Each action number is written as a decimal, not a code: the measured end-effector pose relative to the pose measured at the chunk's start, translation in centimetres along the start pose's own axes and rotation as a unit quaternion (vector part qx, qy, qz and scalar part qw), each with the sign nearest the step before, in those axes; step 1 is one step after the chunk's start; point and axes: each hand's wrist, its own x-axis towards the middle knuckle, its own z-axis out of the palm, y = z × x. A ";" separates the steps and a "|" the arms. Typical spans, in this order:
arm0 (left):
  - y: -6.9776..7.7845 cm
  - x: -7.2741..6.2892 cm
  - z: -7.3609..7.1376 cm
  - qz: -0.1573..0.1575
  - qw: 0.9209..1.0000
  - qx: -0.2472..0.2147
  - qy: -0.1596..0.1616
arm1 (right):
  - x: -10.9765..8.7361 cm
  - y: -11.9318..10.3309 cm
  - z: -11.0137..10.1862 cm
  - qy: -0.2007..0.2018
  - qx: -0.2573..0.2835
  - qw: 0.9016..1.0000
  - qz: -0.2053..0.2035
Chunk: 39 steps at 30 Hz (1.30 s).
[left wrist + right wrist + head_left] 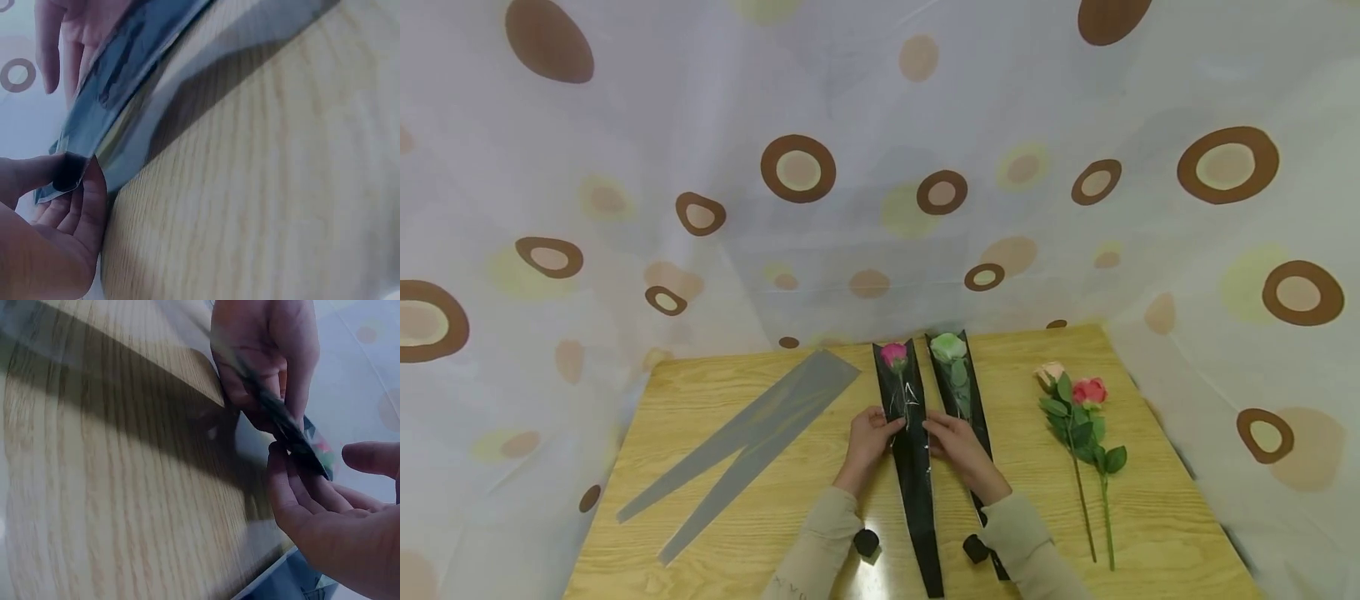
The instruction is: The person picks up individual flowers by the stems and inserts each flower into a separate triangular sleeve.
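Note:
A clear-fronted black flower sleeve (pixel 917 492) with a pink rose (pixel 894 357) inside lies lengthwise between the two hands. My left hand (pixel 865 450) pinches its left edge about mid-length, thumb on top and fingers behind, as the left wrist view shows. On the opposite edge is my right hand (pixel 964 450). In the right wrist view its fingers (pixel 322 497) extend under the sleeve, while the thumb stands apart from it. The sleeve's upper part is tilted up off the table there. Beyond the right hand lies a second black sleeve (pixel 982 429) holding a pale green rose (pixel 948 347).
Two flat grey sleeves (pixel 808 392) overlap on the wooden table's left side. At the right lie a loose peach rose (pixel 1051 373) and a loose coral-pink rose (pixel 1090 392), stems toward me. A patterned curtain (pixel 865 242) borders the table's back and sides.

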 end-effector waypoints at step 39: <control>0.8 -1.1 0.7 0.115 0.922 0.370 -0.019 | -0.9 0.5 0.0 0.069 -0.122 0.989 -0.051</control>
